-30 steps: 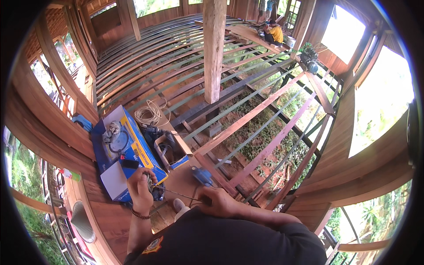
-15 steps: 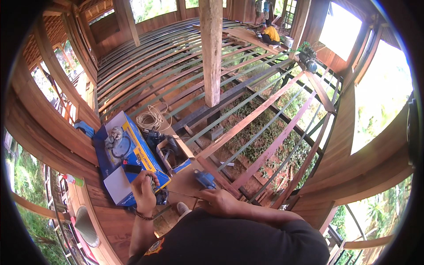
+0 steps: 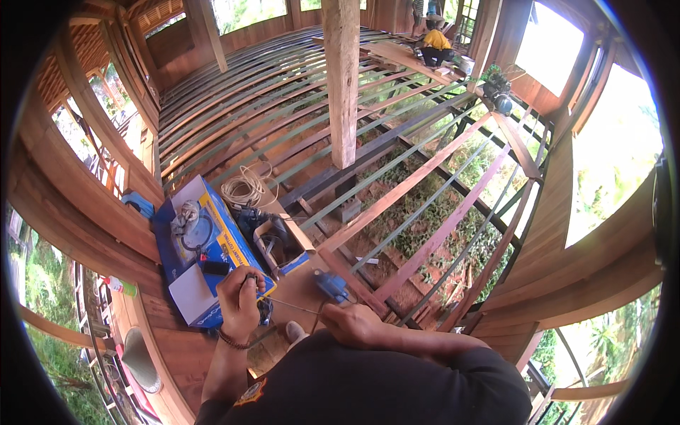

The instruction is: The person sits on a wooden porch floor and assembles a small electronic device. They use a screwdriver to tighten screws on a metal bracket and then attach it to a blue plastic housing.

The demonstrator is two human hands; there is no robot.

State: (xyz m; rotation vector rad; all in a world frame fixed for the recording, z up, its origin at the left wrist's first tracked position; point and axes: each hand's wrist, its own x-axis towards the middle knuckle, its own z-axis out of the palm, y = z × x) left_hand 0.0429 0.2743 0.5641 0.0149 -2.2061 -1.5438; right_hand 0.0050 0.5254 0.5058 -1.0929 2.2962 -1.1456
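Observation:
A thin taut line, a cord or a wire, (image 3: 294,306) runs between my two hands in front of my dark shirt. My left hand (image 3: 239,299) is closed around its one end, thumb on top, with a small dark bit showing at the fingers. My right hand (image 3: 348,324) is closed on the other end, its back turned up and the fingers partly hidden. Just beyond my left hand stands an open blue-and-yellow cardboard box (image 3: 225,237). On it lie a crumpled grey bundle (image 3: 187,218) and a dark flat object (image 3: 214,268). Past my right hand sits a blue power tool (image 3: 330,285).
A smaller open box (image 3: 283,244) and a coiled pale hose or cable (image 3: 244,187) lie beyond. Bare floor joists (image 3: 404,210) leave gaps over soil and plants. A wooden post (image 3: 341,92) rises ahead. A person in yellow (image 3: 436,41) crouches far off, near a blue-green machine (image 3: 501,103).
My left hand has turned, its fingers curling tighter into a fist. My right hand has shifted slightly right. The line stays stretched between them. The distant person in yellow has changed posture.

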